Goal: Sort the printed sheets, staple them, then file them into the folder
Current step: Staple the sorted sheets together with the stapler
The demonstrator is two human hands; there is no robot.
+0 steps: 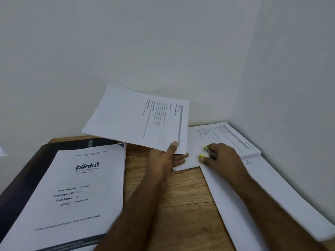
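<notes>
Centrally, left hand (166, 158) pinching a lifted sheet (139, 118) by its near edge, right hand (220, 156) gripping a stapler (208, 153) over the right-centre stack (235, 140), bare table (181, 200) between, folder (23, 174) lower left.

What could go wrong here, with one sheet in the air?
The left hand pinches the lifted sheet only at one corner, so it may sag or slip. The right hand, gripping a stapler, rests on the corner stack and could skew it.

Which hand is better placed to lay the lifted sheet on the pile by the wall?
Probably the left hand: it already pinches the sheet beside the pile. The right hand grips a stapler.
</notes>
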